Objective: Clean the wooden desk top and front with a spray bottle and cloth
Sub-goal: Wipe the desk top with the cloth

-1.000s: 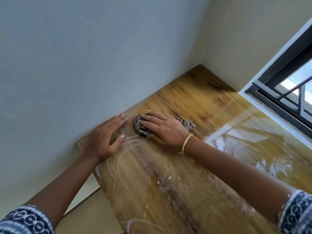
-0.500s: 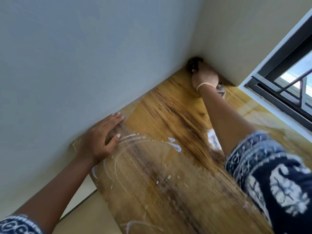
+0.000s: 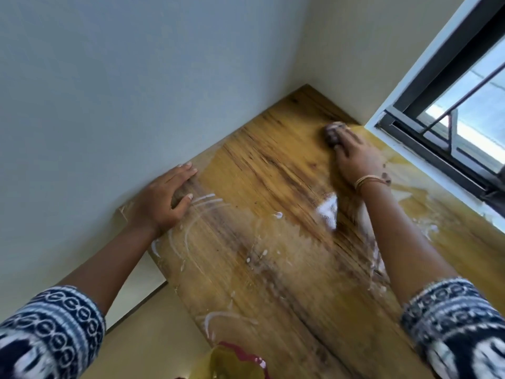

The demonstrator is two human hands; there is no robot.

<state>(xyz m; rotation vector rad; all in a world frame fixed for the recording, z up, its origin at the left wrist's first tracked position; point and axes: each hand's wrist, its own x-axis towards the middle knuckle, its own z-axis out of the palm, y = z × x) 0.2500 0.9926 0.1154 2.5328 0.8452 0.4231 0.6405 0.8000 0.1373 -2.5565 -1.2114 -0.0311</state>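
Right hand (image 3: pixel 355 157) presses the cloth (image 3: pixel 332 131) flat-fingered near the desk top's (image 3: pixel 273 269) far corner; left hand (image 3: pixel 164 198), fingers spread, braces. Overlapping strokes should clear the foam streaks (image 3: pixel 328 212).

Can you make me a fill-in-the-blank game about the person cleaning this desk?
1. The right hand presses a ____ onto the wooden desk.
2. The left hand lies flat at the desk's edge beside the ____.
3. The streaks of foam on the wood are ____ in colour.
4. Just past the right hand, a ____ with a dark frame lets in daylight.

Missing words: cloth; wall; white; window
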